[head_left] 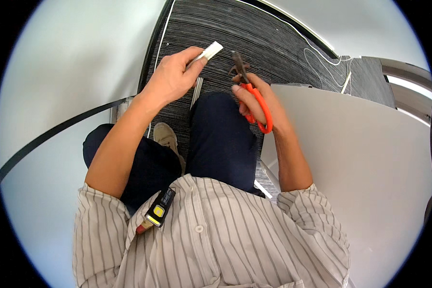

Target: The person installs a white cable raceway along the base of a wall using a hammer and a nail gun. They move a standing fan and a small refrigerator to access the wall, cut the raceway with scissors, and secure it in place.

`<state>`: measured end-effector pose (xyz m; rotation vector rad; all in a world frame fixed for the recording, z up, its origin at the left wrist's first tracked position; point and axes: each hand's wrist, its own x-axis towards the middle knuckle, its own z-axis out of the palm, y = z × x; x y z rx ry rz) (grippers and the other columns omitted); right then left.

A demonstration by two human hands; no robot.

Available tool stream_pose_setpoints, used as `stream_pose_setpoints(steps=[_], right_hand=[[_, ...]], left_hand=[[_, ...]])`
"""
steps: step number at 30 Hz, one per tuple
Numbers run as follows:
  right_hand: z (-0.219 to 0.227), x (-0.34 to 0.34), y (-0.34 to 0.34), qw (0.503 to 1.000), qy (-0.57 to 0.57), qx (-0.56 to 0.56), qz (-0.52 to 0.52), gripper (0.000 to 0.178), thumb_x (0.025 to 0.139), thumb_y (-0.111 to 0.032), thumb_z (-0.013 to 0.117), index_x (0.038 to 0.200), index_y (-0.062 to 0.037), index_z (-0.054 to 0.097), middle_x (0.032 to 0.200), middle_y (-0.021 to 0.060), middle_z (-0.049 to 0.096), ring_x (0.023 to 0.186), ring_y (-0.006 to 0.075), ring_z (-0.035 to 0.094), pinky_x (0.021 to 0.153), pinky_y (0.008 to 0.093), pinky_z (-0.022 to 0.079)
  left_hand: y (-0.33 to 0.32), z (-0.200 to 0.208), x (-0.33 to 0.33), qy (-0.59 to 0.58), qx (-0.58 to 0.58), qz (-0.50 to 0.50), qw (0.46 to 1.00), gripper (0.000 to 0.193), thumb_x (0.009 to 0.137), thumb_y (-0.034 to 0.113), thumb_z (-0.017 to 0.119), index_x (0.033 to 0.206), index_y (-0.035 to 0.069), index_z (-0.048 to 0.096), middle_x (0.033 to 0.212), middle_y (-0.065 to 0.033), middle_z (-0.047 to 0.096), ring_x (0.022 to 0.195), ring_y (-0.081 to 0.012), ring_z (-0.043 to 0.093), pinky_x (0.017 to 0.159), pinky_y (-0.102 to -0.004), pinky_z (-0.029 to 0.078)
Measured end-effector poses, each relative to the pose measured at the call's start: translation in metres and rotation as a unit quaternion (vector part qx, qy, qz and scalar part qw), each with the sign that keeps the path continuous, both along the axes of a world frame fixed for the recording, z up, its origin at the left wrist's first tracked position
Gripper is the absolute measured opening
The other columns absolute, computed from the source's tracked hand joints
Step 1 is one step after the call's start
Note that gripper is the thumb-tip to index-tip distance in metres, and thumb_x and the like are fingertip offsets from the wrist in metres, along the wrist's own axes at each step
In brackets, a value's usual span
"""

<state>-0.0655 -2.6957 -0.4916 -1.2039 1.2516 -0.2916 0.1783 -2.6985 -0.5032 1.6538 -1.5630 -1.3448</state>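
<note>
My left hand [170, 79] pinches a short white plastic strip [213, 49], which looks like a length of cable trunking, between thumb and fingers. Its free end points up and to the right. To the right, my right hand [259, 98] is wrapped round scissors with red loop handles [266, 114]. Their dark metal blades [239, 63] point up toward the far side, apart from the white strip. How far the blades are spread is hard to make out. Both hands are raised above my knees, over the dark carpet.
A pale strip [197, 91] lies on the striped carpet [201, 24] by my knee. White cables [317, 50] run along the far wall's base and bunch at the right. A white panel [350, 144] stands close on my right, a pale wall [81, 57] on my left.
</note>
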Motion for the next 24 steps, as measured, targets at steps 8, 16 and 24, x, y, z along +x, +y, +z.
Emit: stream_pose_setpoints(steps=[8, 16, 24], right_hand=[[-0.004, 0.02, 0.003, 0.98, 0.101, -0.173, -0.014, 0.046, 0.087, -0.035, 0.069, 0.112, 0.0027, 0.062, 0.081, 0.0194, 0.066, 0.073, 0.0317, 0.068, 0.069, 0.0386, 0.052], [0.01, 0.029, -0.002, 0.97, 0.15, -0.193, 0.001, 0.043, 0.086, -0.033, 0.069, 0.11, 0.0019, 0.063, 0.081, 0.0213, 0.067, 0.077, 0.036, 0.068, 0.07, 0.0402, 0.052], [0.002, 0.027, -0.003, 0.98, 0.113, -0.167, -0.001, 0.046, 0.087, -0.032, 0.068, 0.115, 0.0025, 0.06, 0.08, 0.0177, 0.065, 0.073, 0.029, 0.065, 0.07, 0.037, 0.05]], left_hand=[[-0.006, 0.018, -0.008, -0.06, -0.102, -0.006, 0.993, 0.032, 0.097, 0.019, 0.052, 0.124, 0.004, 0.059, 0.087, -0.0094, 0.07, 0.069, -0.0127, 0.062, 0.06, -0.0289, 0.047], [-0.007, 0.002, -0.004, -0.031, -0.087, -0.015, 0.996, 0.041, 0.096, 0.023, 0.05, 0.133, 0.005, 0.055, 0.091, -0.0104, 0.067, 0.074, -0.0129, 0.059, 0.066, -0.029, 0.046], [-0.007, 0.003, -0.004, -0.014, -0.049, -0.005, 0.999, 0.044, 0.097, 0.022, 0.049, 0.138, 0.007, 0.051, 0.088, -0.0078, 0.066, 0.071, -0.0121, 0.057, 0.066, -0.028, 0.046]])
